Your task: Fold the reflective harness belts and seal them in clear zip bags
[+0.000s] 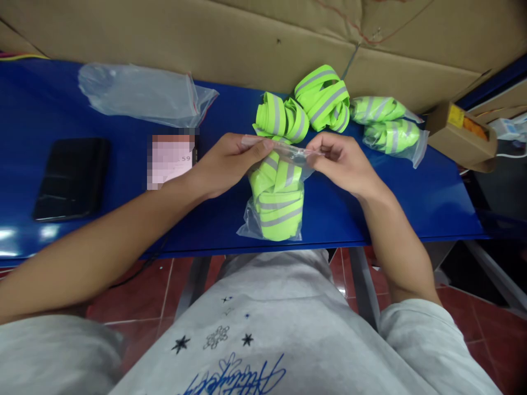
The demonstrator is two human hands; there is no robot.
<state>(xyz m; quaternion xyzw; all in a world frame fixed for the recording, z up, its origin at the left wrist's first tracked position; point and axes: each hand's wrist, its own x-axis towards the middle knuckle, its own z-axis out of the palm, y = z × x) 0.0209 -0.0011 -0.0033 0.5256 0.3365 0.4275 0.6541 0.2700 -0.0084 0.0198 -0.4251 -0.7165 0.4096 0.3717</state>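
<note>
Brown cardboard (pixel 247 41) stands along the back of a blue surface (pixel 337 214). A flat clear plastic packet (pixel 135 99) lies at the back left, with a black case (pixel 72 178) nearer the front. In the middle, close to the front edge, is a clear bag (pixel 275 192) with a folded lime-yellow strap (pixel 282 216) striped in grey inside it. Its top edge is pinched by both hands: the left hand (pixel 230 162) grips one end between thumb and fingers, the right hand (pixel 340 164) the other, fingers curled. Whether the bag is sealed, I cannot tell. A small cardboard box (pixel 463 134) with orange contents sits at the right end. Just behind the hands lie two loose strap coils (pixel 323 99), and to their right two bagged straps (pixel 391 134). A pinkish, partly pixelated object (pixel 171 162) lies beside the left forearm.
</note>
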